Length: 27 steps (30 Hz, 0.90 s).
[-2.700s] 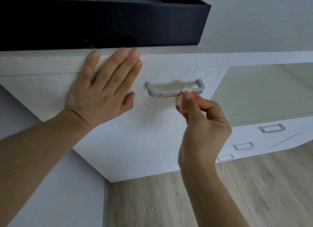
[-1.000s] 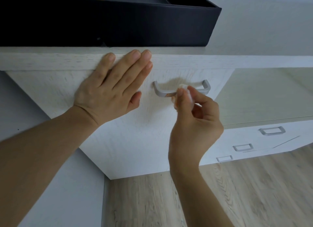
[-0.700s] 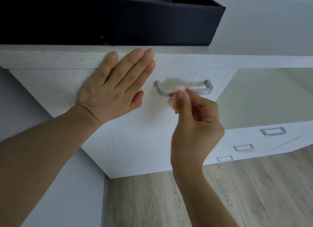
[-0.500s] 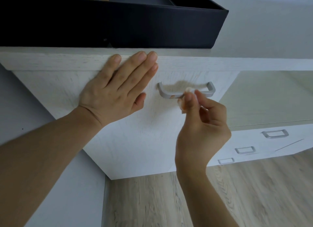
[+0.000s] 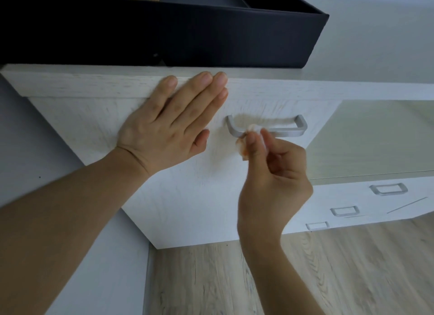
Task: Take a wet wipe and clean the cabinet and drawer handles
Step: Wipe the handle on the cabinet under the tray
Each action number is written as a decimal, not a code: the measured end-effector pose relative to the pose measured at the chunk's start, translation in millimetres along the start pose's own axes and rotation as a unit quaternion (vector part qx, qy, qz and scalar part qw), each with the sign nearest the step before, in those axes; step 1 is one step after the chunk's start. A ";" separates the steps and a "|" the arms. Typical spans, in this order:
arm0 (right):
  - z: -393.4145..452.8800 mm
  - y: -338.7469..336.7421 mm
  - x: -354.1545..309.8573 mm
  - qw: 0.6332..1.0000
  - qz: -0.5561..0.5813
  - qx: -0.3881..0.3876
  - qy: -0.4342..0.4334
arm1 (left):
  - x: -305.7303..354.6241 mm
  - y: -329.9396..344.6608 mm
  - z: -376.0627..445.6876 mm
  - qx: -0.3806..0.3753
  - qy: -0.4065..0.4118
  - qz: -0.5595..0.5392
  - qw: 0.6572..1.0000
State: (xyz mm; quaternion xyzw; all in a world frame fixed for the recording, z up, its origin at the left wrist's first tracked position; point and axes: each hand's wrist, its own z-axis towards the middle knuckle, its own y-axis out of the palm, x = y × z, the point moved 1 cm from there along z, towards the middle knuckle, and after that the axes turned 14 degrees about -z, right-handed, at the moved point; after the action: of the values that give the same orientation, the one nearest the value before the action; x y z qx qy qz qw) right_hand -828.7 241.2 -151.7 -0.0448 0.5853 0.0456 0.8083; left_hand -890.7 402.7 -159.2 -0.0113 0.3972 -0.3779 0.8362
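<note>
A silver bar handle (image 5: 288, 132) sits on the white wood-grain cabinet front (image 5: 187, 192). My right hand (image 5: 274, 180) pinches a small crumpled wet wipe (image 5: 254, 129) between thumb and fingers and holds it against the left part of the handle's bar. My left hand (image 5: 169, 126) lies flat with straight fingers on the cabinet front, just left of the handle, fingertips reaching the top edge.
A dark blue box (image 5: 164, 32) stands on the cabinet top above my hands. Lower right, a white drawer unit carries three small silver handles (image 5: 388, 189) (image 5: 344, 211) (image 5: 317, 225). A pale green panel (image 5: 375, 138) lies to the right. Wood floor (image 5: 328, 279) runs below.
My right hand has slid the wipe back and forth along the handle bar and now sits near its left end. My left hand stays flat on the cabinet front.
</note>
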 end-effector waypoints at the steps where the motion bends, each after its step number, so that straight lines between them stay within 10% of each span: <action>1: -3.4 3.1 0.4 1.000 -0.002 -0.008 -0.001 | -0.2 0.0 -0.2 -0.002 0.000 0.001 1.000; 27: -1.2 -3.9 -2.1 0.998 0.017 0.031 0.045 | 1.5 0.4 0.1 0.003 -0.007 -0.009 1.000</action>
State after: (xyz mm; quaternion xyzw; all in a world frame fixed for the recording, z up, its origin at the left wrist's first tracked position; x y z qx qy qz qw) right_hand -830.0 237.1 -150.0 -0.0118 0.6230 0.0396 0.7811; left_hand -889.8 402.0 -160.2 -0.0153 0.3898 -0.3865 0.8357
